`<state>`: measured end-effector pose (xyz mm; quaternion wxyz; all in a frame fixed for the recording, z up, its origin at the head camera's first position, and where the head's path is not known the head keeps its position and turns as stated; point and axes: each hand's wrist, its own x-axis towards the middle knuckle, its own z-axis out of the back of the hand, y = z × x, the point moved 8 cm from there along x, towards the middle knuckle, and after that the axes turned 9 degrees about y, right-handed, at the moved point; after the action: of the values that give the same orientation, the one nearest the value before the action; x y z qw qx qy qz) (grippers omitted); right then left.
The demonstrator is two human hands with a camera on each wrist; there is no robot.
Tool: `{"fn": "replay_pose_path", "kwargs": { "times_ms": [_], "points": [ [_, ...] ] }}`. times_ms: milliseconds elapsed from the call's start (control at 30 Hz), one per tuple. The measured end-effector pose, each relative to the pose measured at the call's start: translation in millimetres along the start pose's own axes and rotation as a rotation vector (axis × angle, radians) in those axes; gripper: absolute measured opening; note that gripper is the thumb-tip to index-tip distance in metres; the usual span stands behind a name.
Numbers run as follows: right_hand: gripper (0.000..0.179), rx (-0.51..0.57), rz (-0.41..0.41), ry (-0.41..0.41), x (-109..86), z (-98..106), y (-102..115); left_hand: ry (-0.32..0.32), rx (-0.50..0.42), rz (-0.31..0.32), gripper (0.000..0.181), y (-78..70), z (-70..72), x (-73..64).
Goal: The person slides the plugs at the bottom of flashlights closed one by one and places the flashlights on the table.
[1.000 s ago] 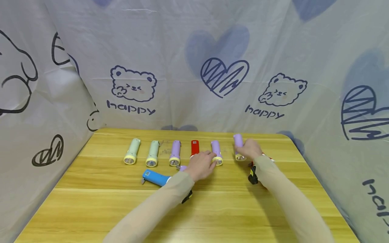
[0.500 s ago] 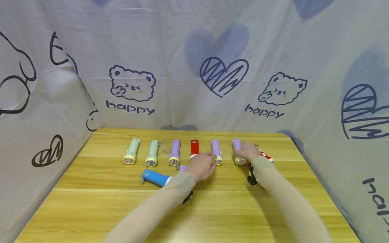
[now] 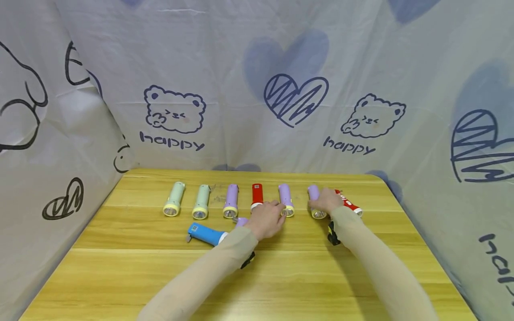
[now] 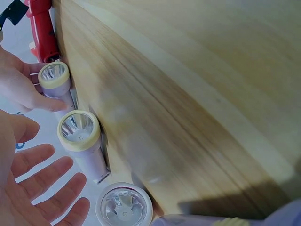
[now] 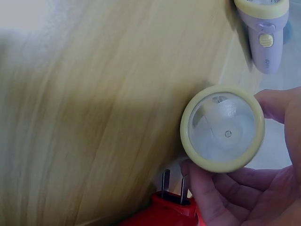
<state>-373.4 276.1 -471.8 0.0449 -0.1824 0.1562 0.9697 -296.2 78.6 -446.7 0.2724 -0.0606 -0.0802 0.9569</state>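
My right hand holds a purple flashlight at the right end of the row. In the right wrist view, thumb and fingers close around the body behind its pale yellow lens rim. My left hand hovers over the front of a red flashlight, partly hiding it, its fingertips right by another purple flashlight. In the left wrist view the left hand has loosely spread fingers and nothing in them. A purple flashlight lies mostly hidden under the left wrist.
Two mint green flashlights and a purple one line up at the left. A blue flashlight lies slanted before them. Beside the right hand rests a red flashlight with metal prongs. Printed cloth surrounds the wooden table.
My right hand has brought its purple flashlight slightly down and nearer, level with the row. More of the red flashlight beside it shows. The left hand has barely moved.
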Motion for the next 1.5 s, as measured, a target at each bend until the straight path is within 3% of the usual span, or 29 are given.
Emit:
{"fn": "replay_pose_path", "kwargs": {
  "times_ms": [733, 1000, 1133, 1267, 1500],
  "points": [
    [0.041, -0.001, 0.023, 0.021, -3.6, -0.2, -0.6, 0.019, -0.014, -0.005, 0.04, -1.4, 1.5, -1.7],
    [0.049, -0.016, 0.064, -0.02, -19.2, 32.4, 4.9, -0.005, -0.018, -0.015, 0.039, -1.8, 3.3, -0.7],
    [0.048, 0.0, 0.093, -0.085, -28.7, 56.2, -0.1, -0.014, -0.032, -0.021, 0.039, -4.3, 4.3, -1.4],
    [0.064, -0.008, 0.119, -0.142, -39.3, 74.5, -9.1, -0.023, -0.038, -0.032, 0.04, -7.3, 5.4, -2.5],
    [0.067, -0.029, 0.156, -0.182, -58.2, 77.1, -24.7, -0.061, -0.019, -0.084, 0.039, -14.5, 8.9, -3.7]
  ]
}}
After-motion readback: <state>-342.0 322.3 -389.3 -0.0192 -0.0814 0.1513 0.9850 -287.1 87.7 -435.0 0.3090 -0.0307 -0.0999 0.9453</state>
